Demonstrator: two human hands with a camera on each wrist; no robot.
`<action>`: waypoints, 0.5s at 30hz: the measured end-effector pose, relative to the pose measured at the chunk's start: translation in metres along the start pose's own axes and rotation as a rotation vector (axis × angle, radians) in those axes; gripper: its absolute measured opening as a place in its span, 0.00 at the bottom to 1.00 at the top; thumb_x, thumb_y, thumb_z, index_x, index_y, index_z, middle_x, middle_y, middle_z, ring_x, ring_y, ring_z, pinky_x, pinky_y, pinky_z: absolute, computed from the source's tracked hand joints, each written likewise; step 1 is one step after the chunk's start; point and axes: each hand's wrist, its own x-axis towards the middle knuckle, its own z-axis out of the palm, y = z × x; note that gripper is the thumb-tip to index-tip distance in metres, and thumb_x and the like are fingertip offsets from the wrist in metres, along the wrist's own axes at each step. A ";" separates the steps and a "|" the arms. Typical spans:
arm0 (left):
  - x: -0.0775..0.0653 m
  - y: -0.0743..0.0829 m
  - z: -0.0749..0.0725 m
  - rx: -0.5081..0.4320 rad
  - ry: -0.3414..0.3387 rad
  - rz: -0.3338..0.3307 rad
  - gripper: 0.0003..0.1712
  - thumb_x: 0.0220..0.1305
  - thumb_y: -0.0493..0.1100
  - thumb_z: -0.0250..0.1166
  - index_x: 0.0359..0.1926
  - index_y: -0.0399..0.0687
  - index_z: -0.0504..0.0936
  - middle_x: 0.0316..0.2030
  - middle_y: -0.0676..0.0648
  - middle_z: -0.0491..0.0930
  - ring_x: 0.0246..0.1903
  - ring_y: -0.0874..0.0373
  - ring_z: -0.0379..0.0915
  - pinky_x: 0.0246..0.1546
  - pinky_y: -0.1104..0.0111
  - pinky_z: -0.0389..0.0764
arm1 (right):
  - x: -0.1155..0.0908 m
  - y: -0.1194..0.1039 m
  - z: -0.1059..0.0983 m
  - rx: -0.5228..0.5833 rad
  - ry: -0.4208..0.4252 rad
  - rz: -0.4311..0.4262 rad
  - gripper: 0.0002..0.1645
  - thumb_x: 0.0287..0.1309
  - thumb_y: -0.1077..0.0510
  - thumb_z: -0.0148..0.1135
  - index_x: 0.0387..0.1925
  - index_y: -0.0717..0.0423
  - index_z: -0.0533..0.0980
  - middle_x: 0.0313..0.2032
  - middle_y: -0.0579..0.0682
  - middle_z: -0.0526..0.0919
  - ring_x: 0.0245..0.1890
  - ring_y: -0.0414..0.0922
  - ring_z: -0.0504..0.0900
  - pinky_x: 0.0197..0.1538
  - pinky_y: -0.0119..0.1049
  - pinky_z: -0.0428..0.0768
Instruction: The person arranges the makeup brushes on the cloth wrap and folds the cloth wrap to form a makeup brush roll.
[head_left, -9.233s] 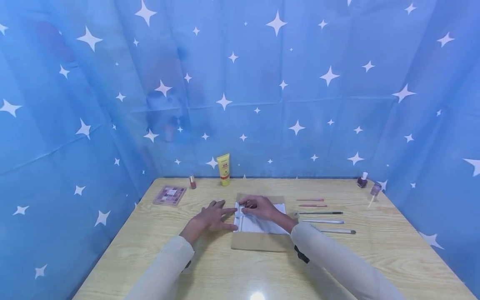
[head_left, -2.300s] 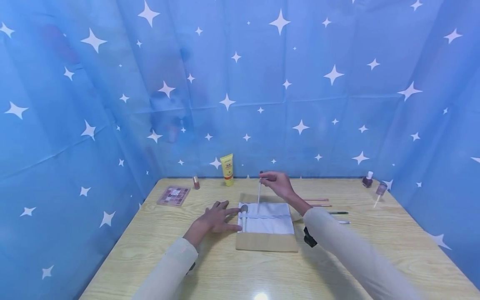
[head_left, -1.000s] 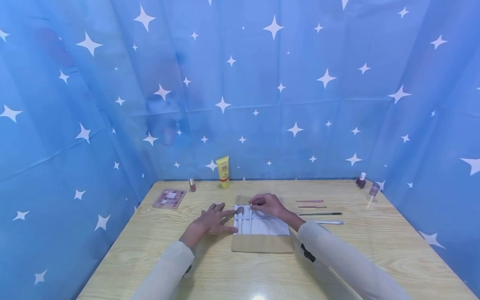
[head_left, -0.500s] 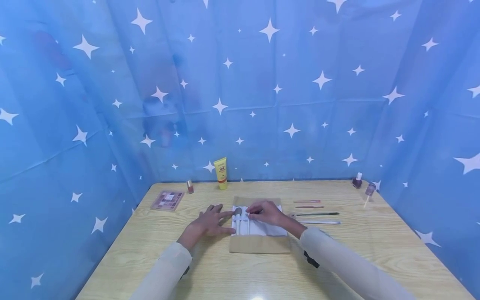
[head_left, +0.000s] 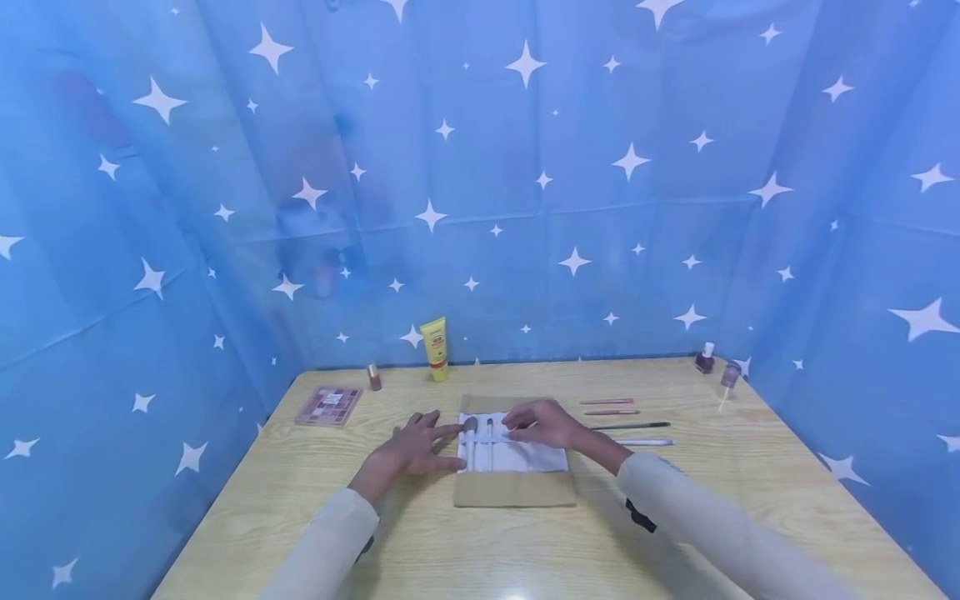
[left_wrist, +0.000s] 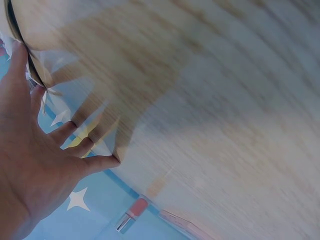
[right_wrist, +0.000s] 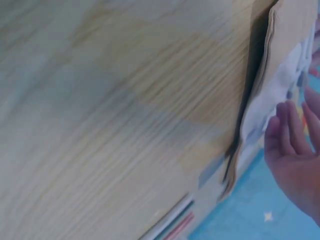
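A tan fabric brush roll [head_left: 514, 492] with a white lining lies unfolded on the table. Two makeup brushes stand side by side in its left part: a fuller one [head_left: 470, 446] at the edge and a slimmer one [head_left: 490, 446] beside it, both tucked under the white strap. My left hand [head_left: 417, 446] rests at the roll's left edge, its fingers spread, as the left wrist view also shows. Over the lining, right of the slimmer brush, hovers my right hand [head_left: 546, 425]. Its fingers are loosely bent and hold nothing in the right wrist view.
Right of the roll lie a white brush [head_left: 651, 442], a dark green brush [head_left: 637, 426] and two pink brushes [head_left: 611, 412]. An eyeshadow palette [head_left: 330, 406], a lip tube [head_left: 374, 377], a yellow tube [head_left: 435, 350] and two small bottles [head_left: 704, 359] stand or lie farther back.
My right hand brought the slimmer brush over the roll, slid it under the strap, let go and moved right. The fuller brush went in earlier. My left hand stayed at the edge.
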 end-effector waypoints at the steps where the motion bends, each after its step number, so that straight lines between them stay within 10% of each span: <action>1: 0.000 0.000 0.000 0.000 0.001 0.000 0.45 0.62 0.79 0.60 0.77 0.74 0.66 0.80 0.38 0.55 0.77 0.33 0.49 0.69 0.27 0.55 | -0.002 0.000 -0.003 -0.002 0.001 -0.015 0.14 0.65 0.66 0.69 0.50 0.71 0.83 0.44 0.64 0.89 0.44 0.57 0.90 0.48 0.41 0.88; 15: -0.004 0.002 -0.003 -0.003 0.003 0.015 0.46 0.63 0.78 0.61 0.78 0.70 0.66 0.79 0.37 0.57 0.77 0.32 0.50 0.68 0.26 0.56 | -0.044 0.004 -0.055 -0.007 0.010 0.046 0.17 0.67 0.65 0.68 0.53 0.72 0.81 0.46 0.67 0.88 0.46 0.58 0.89 0.47 0.37 0.88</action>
